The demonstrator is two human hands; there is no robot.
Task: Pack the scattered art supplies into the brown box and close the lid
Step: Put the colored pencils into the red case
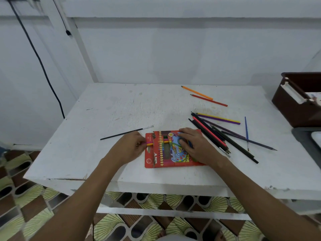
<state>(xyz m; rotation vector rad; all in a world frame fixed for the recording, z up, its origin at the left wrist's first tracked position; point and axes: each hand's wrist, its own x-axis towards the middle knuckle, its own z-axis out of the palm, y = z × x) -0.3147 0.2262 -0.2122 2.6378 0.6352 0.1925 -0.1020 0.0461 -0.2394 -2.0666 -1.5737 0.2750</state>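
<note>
We see a brush (126,132) lying far left. Our left hand (129,148) pinches pencil ends (149,143) at the pack (171,153) mouth. Our right hand (196,145) presses flat on the pack, fingers together. Loose pencils (224,134) lie right; the brown box (298,101) stands open at the far right edge.

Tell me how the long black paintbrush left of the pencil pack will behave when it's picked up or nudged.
The black paintbrush looks thin and straight, so probably stiff and very light. Its seemingly round handle lies free on the flat white table, so a nudge may roll it. Its bristle tip is likely delicate.
</note>
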